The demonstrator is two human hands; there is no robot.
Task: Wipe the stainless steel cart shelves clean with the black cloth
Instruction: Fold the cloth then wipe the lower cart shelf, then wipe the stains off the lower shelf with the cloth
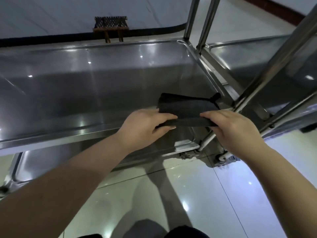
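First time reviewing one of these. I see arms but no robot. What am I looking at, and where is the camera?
There is no machine: a person works with bare hands. The single picture comes from a wide-angle camera worn on the head, looking forward and down. The left hand and the right hand each pinch the near edge of a folded black cloth, which reaches over the near right corner of the cart's top shelf, a shiny steel tray. A lower shelf shows beneath, upright posts rise at the right, and a small stool stands by the far wall.
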